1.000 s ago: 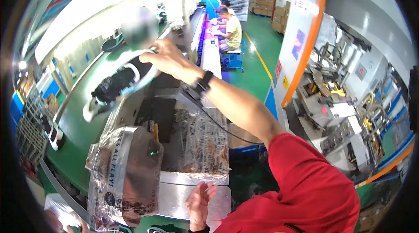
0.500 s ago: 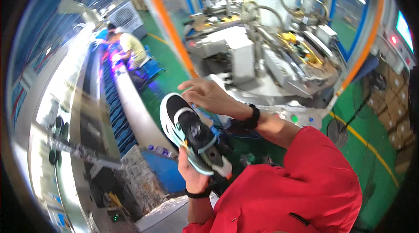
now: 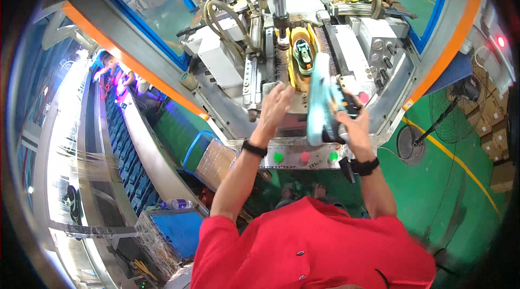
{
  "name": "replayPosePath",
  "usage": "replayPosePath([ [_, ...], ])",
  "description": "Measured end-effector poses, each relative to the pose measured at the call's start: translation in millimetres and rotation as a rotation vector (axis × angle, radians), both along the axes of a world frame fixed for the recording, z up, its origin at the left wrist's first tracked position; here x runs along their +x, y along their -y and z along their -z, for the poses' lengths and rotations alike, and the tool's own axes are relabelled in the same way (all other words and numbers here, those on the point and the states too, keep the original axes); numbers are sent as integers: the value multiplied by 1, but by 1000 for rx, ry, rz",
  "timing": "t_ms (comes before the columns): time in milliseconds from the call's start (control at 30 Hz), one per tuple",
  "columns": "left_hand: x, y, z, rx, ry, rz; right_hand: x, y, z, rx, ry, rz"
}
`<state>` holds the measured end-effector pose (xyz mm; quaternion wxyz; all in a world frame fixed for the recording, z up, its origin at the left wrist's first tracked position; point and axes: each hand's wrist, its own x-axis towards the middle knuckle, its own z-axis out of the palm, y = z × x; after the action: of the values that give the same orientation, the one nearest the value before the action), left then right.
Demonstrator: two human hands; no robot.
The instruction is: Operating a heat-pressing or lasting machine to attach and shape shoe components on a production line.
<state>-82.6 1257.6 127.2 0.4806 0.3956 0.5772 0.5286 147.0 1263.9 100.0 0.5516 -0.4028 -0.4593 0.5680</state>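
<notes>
At the right, a standing fan [image 3: 436,120] stands on the green floor [image 3: 428,202] near stacked cardboard boxes [image 3: 490,115], with a yellow line [image 3: 456,165] running past. At the left, a plastic bottle [image 3: 179,204] lies by the far edge of a blue-topped box [image 3: 176,230], and a co-worker [image 3: 127,78] sits at a long white-edged counter [image 3: 149,152].

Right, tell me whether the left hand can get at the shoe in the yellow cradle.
Probably yes: the left hand looks empty and near the shoe in the yellow cradle, though the held shoe and metal rod may crowd it.
</notes>
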Motion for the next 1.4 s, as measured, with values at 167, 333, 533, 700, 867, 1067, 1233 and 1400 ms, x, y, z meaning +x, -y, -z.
replayPosePath([
  [167, -44, -153, 91, -13, -614, -52, 59, -17, -17, 62, 57, 173],
  [333, -26, -255, 136, -213, -772, -63, 96, -12, -28, 1, 131, 441],
  [533, -30, -288, 142, -425, -760, -50, 104, -41, -35, 35, 330, 569],
  [700, -58, -228, 75, -343, 394, -18, 90, -161, -72, 16, 708, 339],
  [867, -84, -65, 2, -282, 476, 80, -56, -261, -123, -46, 1460, -66],
  [1067, -124, 128, -32, -229, 511, -98, -193, -321, -6, -43, 1432, -206],
  [1233, -121, 230, -45, -160, 450, -522, -258, -312, 109, 146, 1464, 83],
  [1400, -87, 274, -25, -115, 423, -878, -238, -303, 106, 166, 1449, -52],
])
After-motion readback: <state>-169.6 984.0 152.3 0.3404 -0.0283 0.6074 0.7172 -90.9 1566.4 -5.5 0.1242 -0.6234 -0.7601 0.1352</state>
